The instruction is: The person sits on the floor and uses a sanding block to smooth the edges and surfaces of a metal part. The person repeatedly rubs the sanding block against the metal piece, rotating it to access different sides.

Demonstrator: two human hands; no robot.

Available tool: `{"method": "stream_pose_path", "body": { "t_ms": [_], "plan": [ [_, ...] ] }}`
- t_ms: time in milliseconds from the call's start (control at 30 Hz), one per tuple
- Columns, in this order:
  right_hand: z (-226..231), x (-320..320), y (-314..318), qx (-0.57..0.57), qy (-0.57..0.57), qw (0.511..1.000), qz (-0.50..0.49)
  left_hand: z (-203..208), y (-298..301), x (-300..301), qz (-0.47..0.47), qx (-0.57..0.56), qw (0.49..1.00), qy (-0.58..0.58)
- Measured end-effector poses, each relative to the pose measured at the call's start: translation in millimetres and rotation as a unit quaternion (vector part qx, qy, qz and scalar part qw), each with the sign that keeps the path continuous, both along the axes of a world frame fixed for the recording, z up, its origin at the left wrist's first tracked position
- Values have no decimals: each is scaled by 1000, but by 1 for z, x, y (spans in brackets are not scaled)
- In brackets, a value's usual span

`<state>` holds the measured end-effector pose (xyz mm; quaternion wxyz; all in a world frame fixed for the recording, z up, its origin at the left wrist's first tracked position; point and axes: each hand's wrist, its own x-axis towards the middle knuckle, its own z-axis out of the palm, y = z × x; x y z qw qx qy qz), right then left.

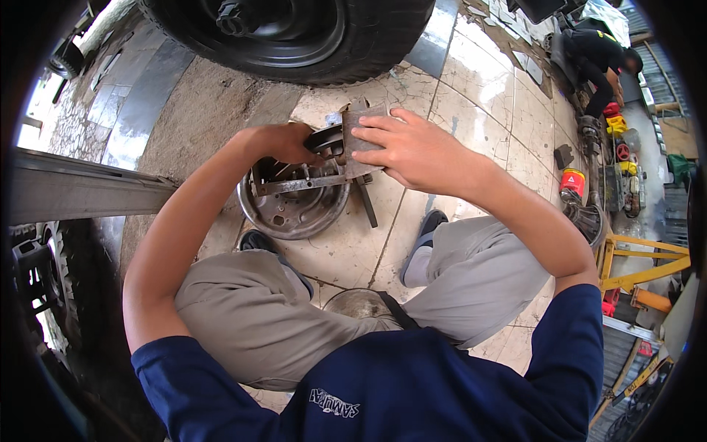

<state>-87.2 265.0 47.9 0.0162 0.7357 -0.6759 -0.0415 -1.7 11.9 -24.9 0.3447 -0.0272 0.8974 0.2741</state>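
Observation:
A steel wheel rim lies on the floor in front of my feet. A flat metal bar crosses above it. My left hand is closed, its fingers bent round a dark curved metal piece above the rim. Just right of that is a grey-brown plate, rough like a brake lining. My right hand grips this plate, several fingers stretched across its face and the thumb mostly hidden. A dark narrow bar slants down below the plate. How these parts join is hidden by my hands.
A large tyre on a wheel stands beyond my hands. At left, a metal beam reaches inward. A red can, an axle part and a yellow frame lie at right. Another person bends over at far right.

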Motion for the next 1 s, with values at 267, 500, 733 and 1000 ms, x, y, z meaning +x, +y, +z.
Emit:
{"method": "stream_pose_path", "body": {
  "t_ms": [267,500,733,1000],
  "plan": [
    [-3,-3,-1,-19,19,1000,13,-13,-1,0,3,-16,1000,18],
    [5,-13,-2,10,0,1000,-15,-3,-1,-4,-8,-12,999,-32],
    [4,-17,-2,-20,-6,1000,2,-10,0,-4,-16,0,1000,-13],
    [0,-16,-10,-14,-53,999,0,-18,-5,-3,-25,30,999,-7]
  ]
}}
